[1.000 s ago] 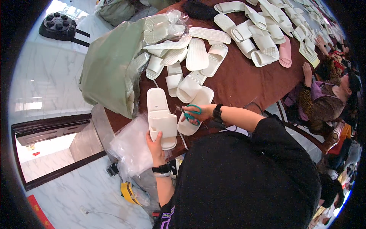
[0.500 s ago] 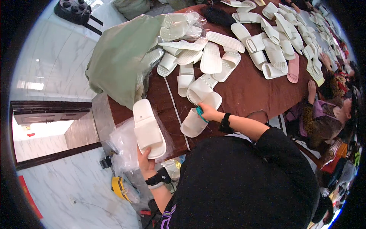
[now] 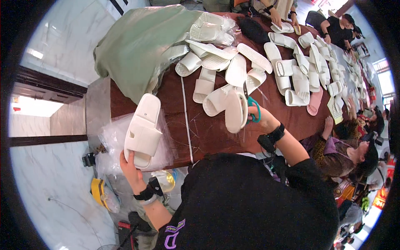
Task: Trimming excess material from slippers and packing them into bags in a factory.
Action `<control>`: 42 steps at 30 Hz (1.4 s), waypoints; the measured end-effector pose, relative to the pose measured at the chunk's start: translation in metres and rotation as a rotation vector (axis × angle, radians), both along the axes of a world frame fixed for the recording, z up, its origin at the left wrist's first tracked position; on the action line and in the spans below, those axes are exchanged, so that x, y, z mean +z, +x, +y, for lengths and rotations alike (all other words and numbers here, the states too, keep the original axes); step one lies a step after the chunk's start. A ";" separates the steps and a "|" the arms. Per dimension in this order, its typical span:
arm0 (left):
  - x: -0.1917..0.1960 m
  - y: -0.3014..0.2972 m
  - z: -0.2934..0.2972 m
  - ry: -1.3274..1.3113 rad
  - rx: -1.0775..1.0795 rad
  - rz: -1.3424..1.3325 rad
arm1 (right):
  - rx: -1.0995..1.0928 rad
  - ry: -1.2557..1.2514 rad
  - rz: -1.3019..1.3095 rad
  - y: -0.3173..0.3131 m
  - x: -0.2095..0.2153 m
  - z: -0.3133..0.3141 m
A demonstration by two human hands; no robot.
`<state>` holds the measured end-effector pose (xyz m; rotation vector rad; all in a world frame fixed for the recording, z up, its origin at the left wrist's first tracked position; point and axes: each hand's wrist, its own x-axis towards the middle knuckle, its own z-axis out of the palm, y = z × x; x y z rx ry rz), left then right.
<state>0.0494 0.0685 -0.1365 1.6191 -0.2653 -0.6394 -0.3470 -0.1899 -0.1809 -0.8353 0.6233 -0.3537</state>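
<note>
My left hand (image 3: 131, 170) is closed on the lower end of a white slipper (image 3: 142, 136), holding it tilted up beside the table's left part. Farther right, my right hand (image 3: 263, 120) is wrapped round teal-handled scissors (image 3: 253, 110), their dark blades pointing away from me. Against its fingers another white slipper (image 3: 232, 113) stands on edge, raised off the table; it seems gripped together with the scissors. Just beyond lie several loose white slippers, one of them (image 3: 216, 101) right behind the raised one.
A brown-covered table (image 3: 175, 125) carries many white slippers and one pink slipper (image 3: 314, 102). A grey-green sack (image 3: 129, 54) of bagged slippers lies at the far left, clear plastic (image 3: 112, 141) on the near left. Other people sit along the right side; a co-worker's hands (image 3: 276, 17) work at the far edge.
My right hand has lifted a slipper off the table and turned it on edge, still holding the scissors. My left hand has moved left with its slipper, which now tilts the other way.
</note>
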 end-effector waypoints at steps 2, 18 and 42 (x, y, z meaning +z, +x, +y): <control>0.002 -0.005 -0.008 -0.021 0.011 0.003 | 0.018 0.016 -0.140 -0.003 -0.007 -0.002; -0.009 -0.025 -0.035 -0.269 -0.224 0.653 | -0.109 0.200 -0.163 -0.007 0.016 0.006; -0.042 -0.100 -0.113 -0.026 -0.815 0.587 | -0.009 -0.368 0.330 -0.072 -0.006 0.059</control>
